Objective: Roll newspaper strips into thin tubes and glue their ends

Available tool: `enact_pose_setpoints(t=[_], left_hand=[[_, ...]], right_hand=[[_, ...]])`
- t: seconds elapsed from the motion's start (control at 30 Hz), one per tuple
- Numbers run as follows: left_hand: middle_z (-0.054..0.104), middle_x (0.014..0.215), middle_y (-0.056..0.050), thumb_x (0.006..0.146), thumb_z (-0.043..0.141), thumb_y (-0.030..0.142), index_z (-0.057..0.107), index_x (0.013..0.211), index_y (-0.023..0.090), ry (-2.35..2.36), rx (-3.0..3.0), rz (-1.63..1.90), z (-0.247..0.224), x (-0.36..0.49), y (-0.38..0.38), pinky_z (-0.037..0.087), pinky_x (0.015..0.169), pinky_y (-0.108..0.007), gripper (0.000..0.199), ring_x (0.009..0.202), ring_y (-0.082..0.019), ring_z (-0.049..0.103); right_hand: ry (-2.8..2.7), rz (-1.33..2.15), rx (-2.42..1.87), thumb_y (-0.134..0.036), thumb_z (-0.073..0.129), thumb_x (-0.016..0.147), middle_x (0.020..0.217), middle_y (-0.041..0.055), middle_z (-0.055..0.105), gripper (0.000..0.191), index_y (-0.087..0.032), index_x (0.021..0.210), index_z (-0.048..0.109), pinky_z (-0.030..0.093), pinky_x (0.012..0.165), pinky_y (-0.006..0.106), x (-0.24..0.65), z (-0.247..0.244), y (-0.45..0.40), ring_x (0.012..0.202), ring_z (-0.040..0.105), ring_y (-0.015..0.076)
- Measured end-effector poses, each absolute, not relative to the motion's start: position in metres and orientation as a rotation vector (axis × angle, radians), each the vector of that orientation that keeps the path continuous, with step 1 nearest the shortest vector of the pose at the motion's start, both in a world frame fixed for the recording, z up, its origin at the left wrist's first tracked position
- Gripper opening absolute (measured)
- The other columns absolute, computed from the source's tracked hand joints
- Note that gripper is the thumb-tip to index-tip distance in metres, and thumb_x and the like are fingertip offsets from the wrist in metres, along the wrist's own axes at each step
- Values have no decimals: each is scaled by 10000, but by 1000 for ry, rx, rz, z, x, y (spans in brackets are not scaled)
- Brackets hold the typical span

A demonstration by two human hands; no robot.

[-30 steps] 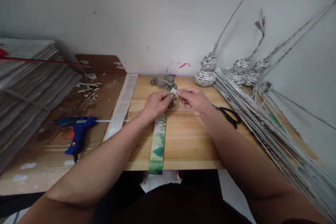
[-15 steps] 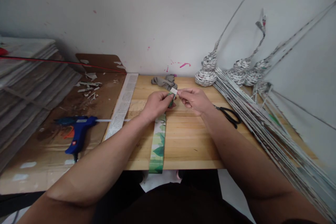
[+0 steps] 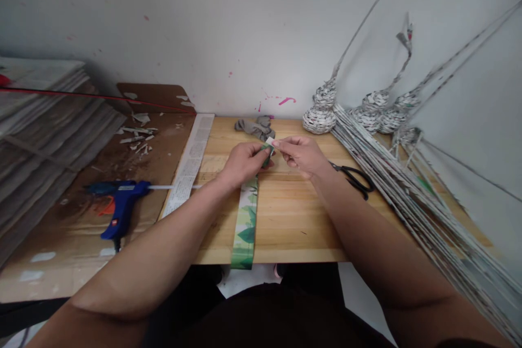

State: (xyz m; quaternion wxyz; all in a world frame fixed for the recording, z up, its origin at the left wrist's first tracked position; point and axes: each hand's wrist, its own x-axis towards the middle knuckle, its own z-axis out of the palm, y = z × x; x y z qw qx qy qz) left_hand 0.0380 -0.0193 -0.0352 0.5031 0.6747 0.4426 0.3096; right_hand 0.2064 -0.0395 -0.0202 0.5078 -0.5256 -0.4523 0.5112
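A green-and-white leaf-printed paper strip [image 3: 244, 228] runs up the wooden table from past its front edge. My left hand [image 3: 247, 160] is closed on the strip's far end, thumb on top. There the end looks folded or rolled, and its white tip shows between my hands. My right hand [image 3: 299, 153] pinches that white tip between thumb and fingers. Just beyond my fingers lies a crumpled grey cloth [image 3: 253, 128]. Black-handled scissors [image 3: 356, 179] rest by my right wrist, their blades partly hidden.
A blue glue gun [image 3: 126, 204] lies on cardboard [image 3: 77, 261] at left, beside a newspaper strip [image 3: 190, 166]. Stacked paper [image 3: 44, 141] stands farther left. On the right are long paper rods [image 3: 387, 185] and woven gourd shapes [image 3: 320, 114]. The table's front edge [image 3: 293, 255] is close to my body.
My right hand has shifted very slightly left, and less of the white tip shows now. Both hands keep their hold on the strip.
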Motion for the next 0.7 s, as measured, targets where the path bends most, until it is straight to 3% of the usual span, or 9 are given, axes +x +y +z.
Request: enact_pose_setpoints(t=[0.2, 0.43, 0.7], left_hand=[[730, 762, -74, 816, 564, 500, 705, 800, 177, 1023, 1603, 713, -32, 39, -20, 526, 658, -277, 353, 709, -180, 682], [739, 817, -82, 797, 605, 505, 723, 871, 173, 1002, 1651, 653, -32, 38, -23, 518, 635, -263, 361, 723, -178, 679], [723, 796, -66, 756, 668, 451, 712, 840, 153, 949, 1414, 688, -29, 41, -23, 529, 656, -258, 312, 687, -137, 653]], right_hand=[[-1077, 1198, -1285, -438, 838, 588, 475, -42, 483, 349, -151, 620, 643, 177, 363, 218, 204, -19, -41, 407, 317, 47], [-1063, 1191, -1212, -438, 858, 555, 506, -49, 504, 449, -177, 551, 493, 213, 373, 201, 197, -18, -44, 427, 346, 40], [-1142, 1304, -1190, -571, 766, 667, 559, -45, 463, 437, -158, 707, 628, 194, 381, 201, 208, -15, -43, 471, 387, 57]])
